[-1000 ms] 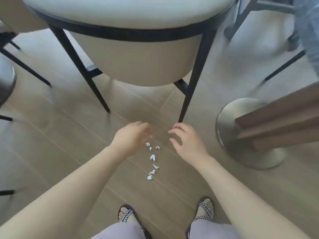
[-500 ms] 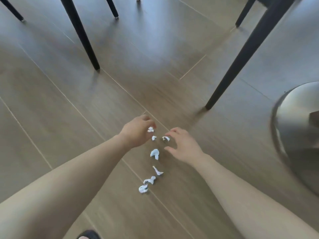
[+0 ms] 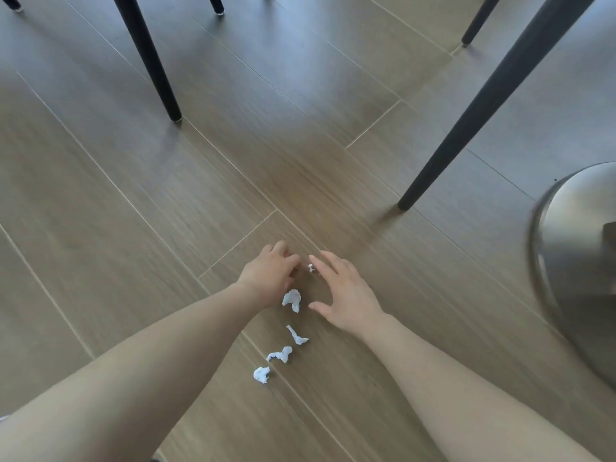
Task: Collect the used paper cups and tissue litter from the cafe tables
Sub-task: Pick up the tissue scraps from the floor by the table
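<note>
Well, walk me through it, left to right. What's at the edge?

A black chair leg stands on the wood floor, well apart from the work. Nearer in, my left hand is down at the floor with its fingers curled under. Whether they pinch anything I cannot tell, because the knuckles hide it.

And the litter itself?

The tissue scraps lie in a loose line on the floor between my two forearms, not on any surface. One tiny bit sits between the hands, and the biggest piece lies just beside the left wrist. Three more trail back toward me.

The other hand?

My right hand is low over the floor, its fingers straight and spread, thumb out, holding nothing. I judge it faces the left one so the pair can herd the small bits together, since shreds this light would be fiddly to lift one by one.

Further right?

A second chair leg slants down to the floor, then comes the metal table base, both apart from the hands. No cups are in view, so I reckon most of the pick-up here is yet to do.
</note>
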The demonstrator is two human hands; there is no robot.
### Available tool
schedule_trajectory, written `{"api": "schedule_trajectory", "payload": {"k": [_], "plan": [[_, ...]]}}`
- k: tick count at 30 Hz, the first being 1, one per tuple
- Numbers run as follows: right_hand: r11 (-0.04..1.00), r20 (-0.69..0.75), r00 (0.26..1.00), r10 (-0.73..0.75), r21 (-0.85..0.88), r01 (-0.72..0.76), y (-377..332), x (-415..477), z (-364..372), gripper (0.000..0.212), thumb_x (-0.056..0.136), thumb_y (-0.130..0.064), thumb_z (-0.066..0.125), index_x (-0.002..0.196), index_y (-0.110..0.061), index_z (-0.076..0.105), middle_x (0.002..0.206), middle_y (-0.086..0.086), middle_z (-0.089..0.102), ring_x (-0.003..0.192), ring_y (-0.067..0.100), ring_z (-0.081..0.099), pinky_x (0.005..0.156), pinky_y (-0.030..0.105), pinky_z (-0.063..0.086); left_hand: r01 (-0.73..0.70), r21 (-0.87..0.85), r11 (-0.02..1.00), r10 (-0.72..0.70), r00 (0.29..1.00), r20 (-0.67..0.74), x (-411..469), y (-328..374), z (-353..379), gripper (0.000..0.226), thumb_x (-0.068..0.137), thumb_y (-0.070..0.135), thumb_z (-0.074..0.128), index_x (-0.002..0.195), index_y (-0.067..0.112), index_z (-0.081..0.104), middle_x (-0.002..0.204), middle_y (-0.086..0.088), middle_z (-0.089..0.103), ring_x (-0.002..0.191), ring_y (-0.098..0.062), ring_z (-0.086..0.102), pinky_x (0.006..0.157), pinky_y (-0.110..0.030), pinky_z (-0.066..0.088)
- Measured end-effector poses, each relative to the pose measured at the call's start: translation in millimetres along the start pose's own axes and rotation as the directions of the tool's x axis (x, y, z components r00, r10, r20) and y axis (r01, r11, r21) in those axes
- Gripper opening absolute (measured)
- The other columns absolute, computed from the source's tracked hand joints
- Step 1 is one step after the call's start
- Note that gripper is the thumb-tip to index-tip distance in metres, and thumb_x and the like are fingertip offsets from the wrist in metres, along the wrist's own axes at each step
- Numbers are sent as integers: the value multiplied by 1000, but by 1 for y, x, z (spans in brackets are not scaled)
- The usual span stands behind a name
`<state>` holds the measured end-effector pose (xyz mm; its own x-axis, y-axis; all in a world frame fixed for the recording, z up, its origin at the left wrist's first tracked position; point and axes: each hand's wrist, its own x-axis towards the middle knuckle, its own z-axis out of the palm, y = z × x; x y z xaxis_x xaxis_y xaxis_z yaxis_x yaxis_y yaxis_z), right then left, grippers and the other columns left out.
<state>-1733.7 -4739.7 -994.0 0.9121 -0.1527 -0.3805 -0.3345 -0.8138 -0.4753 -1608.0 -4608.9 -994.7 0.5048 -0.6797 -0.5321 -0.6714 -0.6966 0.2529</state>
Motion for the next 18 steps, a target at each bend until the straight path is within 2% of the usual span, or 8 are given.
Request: {"api": "schedule_trajectory", "payload": {"k": [7,12,14,18], "plan": [[1000,-16,1000,-17,-5,17,6,3,5,75,83,-33,66,144,-22,23,151,-6,20,135,20,22,102,38,39,-121,32,992,117,988,102,-4,-5,6,18,90,9,48,106,14,56,114,-4,47,97,-23,51,81,-37,48],[975,52,989,-139,-165,146,6,7,6,59,89,-23,56,142,-21,29,147,-5,27,129,20,28,91,38,44,-85,0,996,85,990,112,-5,-8,3,17,90,6,48,102,13,57,109,-3,49,88,-24,57,78,-35,49],[959,82,982,-168,-216,182,7,5,6,51,90,-16,52,138,-19,35,143,-3,31,126,21,30,87,38,46,-67,-1,998,67,993,99,-5,-10,1,18,88,2,47,99,13,56,109,-3,49,82,-23,55,74,-33,48],[981,38,993,-108,-155,112,12,-1,7,35,85,1,51,118,-12,52,122,-1,44,107,20,43,75,36,50,-88,-10,996,89,992,86,-6,-13,-4,19,88,3,46,101,13,56,110,-2,49,82,-21,54,74,-31,47]]}}
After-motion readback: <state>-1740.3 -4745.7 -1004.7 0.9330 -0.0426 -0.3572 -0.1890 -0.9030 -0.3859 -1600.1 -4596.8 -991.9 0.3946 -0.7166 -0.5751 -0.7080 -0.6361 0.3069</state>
